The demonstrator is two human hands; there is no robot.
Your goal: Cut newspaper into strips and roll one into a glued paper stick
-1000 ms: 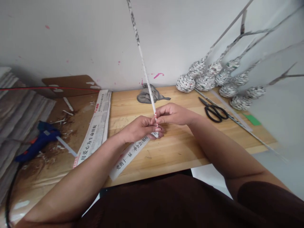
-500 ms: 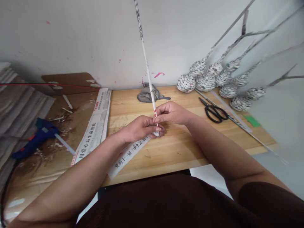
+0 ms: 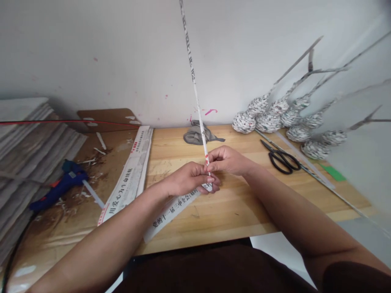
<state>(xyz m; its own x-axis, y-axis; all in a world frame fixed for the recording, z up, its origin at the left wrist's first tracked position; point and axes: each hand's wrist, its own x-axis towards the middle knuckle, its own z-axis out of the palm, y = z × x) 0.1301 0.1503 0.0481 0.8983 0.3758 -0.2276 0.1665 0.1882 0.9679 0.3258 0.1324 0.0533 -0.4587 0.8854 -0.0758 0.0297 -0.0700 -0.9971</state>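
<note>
A long thin rolled paper stick (image 3: pixel 198 101) rises from between my hands, its top running out of view. My left hand (image 3: pixel 191 179) is closed on the stick's lower end, where a flat printed newspaper strip (image 3: pixel 175 209) joins it and trails down to the left. Just above, my right hand (image 3: pixel 227 160) pinches the stick beside its red marks, thumb and fingers pressed together. The two hands meet at the fingertips. Behind the stick lies a grey cloth (image 3: pixel 195 135) on the wooden board.
Black scissors (image 3: pixel 284 160) and a long paper stick (image 3: pixel 339 193) lie to the right, below woven paper gourds (image 3: pixel 244 122) along the wall. On the left are newspaper strips (image 3: pixel 128 175), a blue glue gun (image 3: pixel 62 187) and a stack of paper (image 3: pixel 33 150).
The whole view has shifted, so things appear lower and slightly to the right. Both hands keep their hold on the paper stick, with little visible change in their pose.
</note>
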